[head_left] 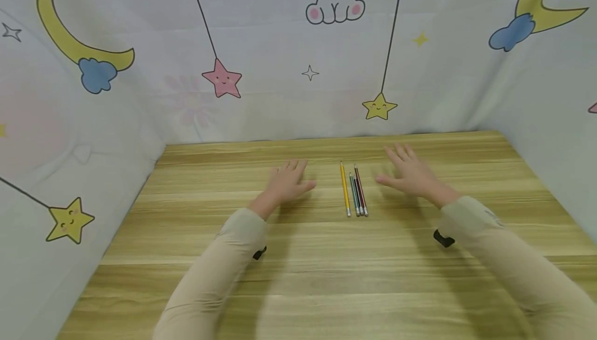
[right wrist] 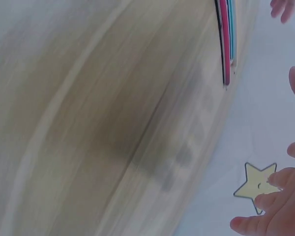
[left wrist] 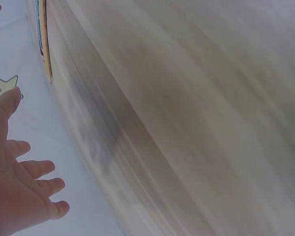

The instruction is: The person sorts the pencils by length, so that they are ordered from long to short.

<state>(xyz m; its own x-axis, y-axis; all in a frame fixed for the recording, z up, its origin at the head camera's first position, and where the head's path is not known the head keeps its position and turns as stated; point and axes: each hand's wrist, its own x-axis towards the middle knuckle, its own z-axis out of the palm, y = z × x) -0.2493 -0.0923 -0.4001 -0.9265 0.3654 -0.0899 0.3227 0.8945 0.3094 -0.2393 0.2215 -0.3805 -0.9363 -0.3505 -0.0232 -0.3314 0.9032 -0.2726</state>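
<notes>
Several pencils lie on the wooden table, erasers toward me. The yellow pencil (head_left: pixel 345 189) is a little apart on the left. Close together beside it are a teal pencil (head_left: pixel 353 189), a dark pencil (head_left: pixel 357 195) and a dark red pencil (head_left: pixel 360 184). Left of the yellow pencil, my left hand (head_left: pixel 285 184) is held above the table with fingers spread, holding nothing. On the other side, my right hand (head_left: pixel 412 174) hovers the same way, its thumb nearest the dark red pencil. Both wrist views show the hands (left wrist: pixel 19 187) (right wrist: pixel 280 196) apart from the tabletop.
A white cloth (head_left: pixel 280 107) printed with stars, moons and a bear hangs behind the table (head_left: pixel 326 278) and along both sides. Dark straps or devices (head_left: pixel 444 238) show under both sleeves at the wrists.
</notes>
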